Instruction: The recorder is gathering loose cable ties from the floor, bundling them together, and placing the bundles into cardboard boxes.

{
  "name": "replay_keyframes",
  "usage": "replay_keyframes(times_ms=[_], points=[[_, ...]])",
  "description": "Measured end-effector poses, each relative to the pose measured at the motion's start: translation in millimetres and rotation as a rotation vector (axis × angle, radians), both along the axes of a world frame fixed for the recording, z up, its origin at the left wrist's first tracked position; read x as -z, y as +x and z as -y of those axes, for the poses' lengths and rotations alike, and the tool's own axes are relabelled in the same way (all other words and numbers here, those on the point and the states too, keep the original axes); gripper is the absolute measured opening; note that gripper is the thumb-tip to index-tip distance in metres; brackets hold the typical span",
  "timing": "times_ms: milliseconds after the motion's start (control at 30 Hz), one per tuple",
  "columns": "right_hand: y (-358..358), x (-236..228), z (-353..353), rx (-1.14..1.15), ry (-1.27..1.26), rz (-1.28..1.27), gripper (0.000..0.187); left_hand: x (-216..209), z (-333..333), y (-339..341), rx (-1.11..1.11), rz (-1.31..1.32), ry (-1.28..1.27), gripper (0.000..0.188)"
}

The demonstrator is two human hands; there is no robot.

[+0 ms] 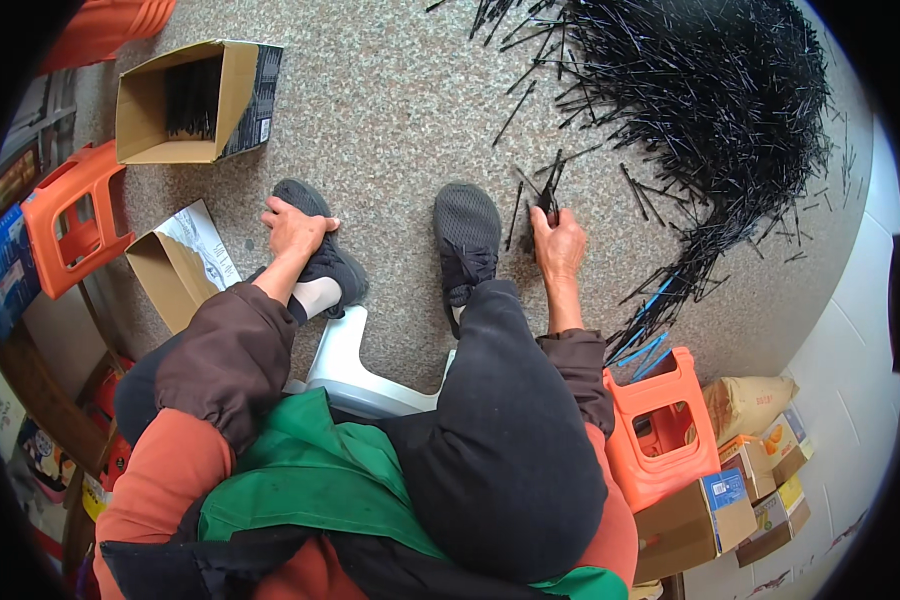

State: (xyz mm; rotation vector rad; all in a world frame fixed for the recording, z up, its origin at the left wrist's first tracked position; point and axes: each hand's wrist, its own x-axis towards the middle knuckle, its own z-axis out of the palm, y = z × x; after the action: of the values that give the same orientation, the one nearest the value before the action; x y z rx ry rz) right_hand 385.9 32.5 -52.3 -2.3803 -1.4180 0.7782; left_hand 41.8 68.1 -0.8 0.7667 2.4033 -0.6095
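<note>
My left hand (298, 232) lies over the top of my left black shoe (338, 262), its fingers apart and holding nothing I can see. To the right of my other shoe (467, 235), my right hand (560, 242) reaches down to the floor. Its fingers are closed on a few thin black sticks (549, 188), whose lower ends the hand hides. One more stick (515, 215) lies loose just left of that hand. Beyond it spreads a large tangled pile of the same black sticks (710, 90), with a narrow tail trailing back toward my right side.
An open cardboard box (240, 140) at the far left holds black sticks, and another carton (165, 280) lies nearer. Orange stools stand at left (45, 230) and right (620, 400). Blue strips (650, 350) lie by the right stool. Several cartons (690, 525) sit along the right wall.
</note>
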Motion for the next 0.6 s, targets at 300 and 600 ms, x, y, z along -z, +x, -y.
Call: replay_keyframes(times_ms=[300, 600], points=[[70.5, 8.3, 52.9, 0.238, -0.214, -0.167, 0.036, 6.0, 3.6, -1.2, 0.033, -0.018, -0.003, 0.111], [91.3, 26.7, 111.1, 0.618, 0.007, -0.273, 0.018, 1.3, -1.0, 4.0, 0.007, -0.009, -0.032, 0.11]])
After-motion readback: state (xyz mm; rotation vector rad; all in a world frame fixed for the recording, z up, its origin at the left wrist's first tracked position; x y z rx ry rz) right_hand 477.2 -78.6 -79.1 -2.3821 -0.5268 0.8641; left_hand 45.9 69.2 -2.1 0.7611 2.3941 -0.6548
